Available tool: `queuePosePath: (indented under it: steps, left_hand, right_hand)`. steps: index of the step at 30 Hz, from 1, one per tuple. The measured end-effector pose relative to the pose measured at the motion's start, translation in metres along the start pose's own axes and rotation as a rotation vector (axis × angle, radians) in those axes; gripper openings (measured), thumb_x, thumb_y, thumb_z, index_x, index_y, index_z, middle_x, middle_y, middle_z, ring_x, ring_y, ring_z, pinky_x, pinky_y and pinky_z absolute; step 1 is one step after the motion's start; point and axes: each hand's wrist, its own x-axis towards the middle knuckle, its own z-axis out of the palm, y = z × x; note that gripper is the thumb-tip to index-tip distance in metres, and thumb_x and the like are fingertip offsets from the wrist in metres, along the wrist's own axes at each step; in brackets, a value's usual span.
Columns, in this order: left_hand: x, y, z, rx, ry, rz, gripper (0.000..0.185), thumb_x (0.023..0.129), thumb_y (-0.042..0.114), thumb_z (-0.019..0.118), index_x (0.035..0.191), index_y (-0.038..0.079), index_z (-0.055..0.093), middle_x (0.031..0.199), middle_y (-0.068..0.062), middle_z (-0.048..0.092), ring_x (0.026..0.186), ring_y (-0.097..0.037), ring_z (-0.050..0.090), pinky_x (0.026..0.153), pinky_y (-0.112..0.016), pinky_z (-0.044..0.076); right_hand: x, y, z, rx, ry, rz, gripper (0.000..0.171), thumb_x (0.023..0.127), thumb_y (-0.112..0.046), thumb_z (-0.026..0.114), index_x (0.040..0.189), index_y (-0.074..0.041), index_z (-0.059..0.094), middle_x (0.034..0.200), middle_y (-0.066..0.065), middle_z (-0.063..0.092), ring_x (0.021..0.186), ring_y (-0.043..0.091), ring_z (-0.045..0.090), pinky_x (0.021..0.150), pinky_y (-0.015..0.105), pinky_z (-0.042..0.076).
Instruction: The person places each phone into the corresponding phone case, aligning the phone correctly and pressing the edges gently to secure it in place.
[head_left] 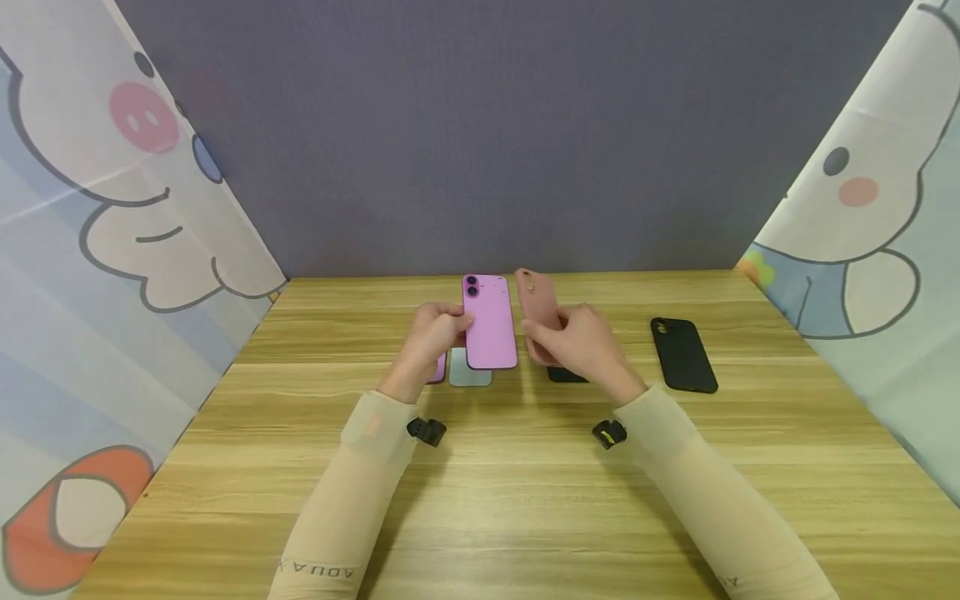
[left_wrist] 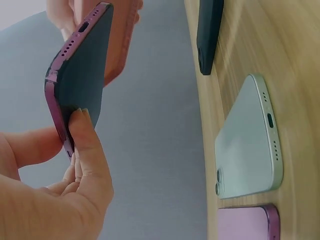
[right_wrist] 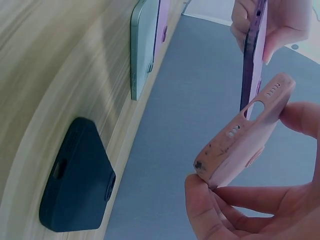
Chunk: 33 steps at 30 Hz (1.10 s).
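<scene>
My left hand [head_left: 433, 335] pinches a purple phone [head_left: 491, 325] by its left edge, thumb on the back and fingers on the screen side. The phone is raised above the table, its back with two camera lenses facing me. Beside it, my right hand [head_left: 581, 337] grips a pink phone case [head_left: 538, 304], also lifted and slightly tilted. The right wrist view shows dark smudges on one corner of that case [right_wrist: 240, 135]. Phone and case are apart in the head view. Below the left hand lie a pale green phone [left_wrist: 250, 145] and a second purple phone [left_wrist: 245, 223].
A black phone case [head_left: 567, 375] lies under my right hand, partly hidden by it. Another black phone case [head_left: 684, 354] lies farther right on the wooden table [head_left: 517, 500]. A grey panel [head_left: 480, 142] stands along the table's back edge, with cartoon-printed cloths at both sides.
</scene>
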Motion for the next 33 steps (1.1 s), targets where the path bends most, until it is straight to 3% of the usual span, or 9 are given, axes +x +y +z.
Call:
queuePosePath:
  steps: [19,33]
  left_hand:
    - [-0.003,0.000,0.010,-0.018,-0.036,0.042,0.031,0.100,0.006,0.059,0.126,-0.012,0.061,0.113,-0.023,0.068,0.084,-0.024,0.070,0.087,-0.040,0.058]
    - [-0.002,-0.005,0.018,-0.048,-0.048,0.048,0.028,0.100,0.006,0.058,0.122,-0.010,0.063,0.106,-0.018,0.069,0.082,-0.022,0.070,0.086,-0.038,0.058]
  right_hand:
    - [-0.003,-0.011,0.005,-0.024,0.015,-0.018,0.061,0.092,-0.062,0.063,0.109,-0.004,0.071,0.096,0.012,0.070,0.090,0.027,0.059,0.070,0.038,0.051]
    - [-0.004,-0.013,0.012,-0.003,0.014,-0.041,0.056,0.092,-0.063,0.062,0.098,-0.007,0.070,0.082,0.009,0.069,0.068,0.021,0.060,0.058,0.033,0.048]
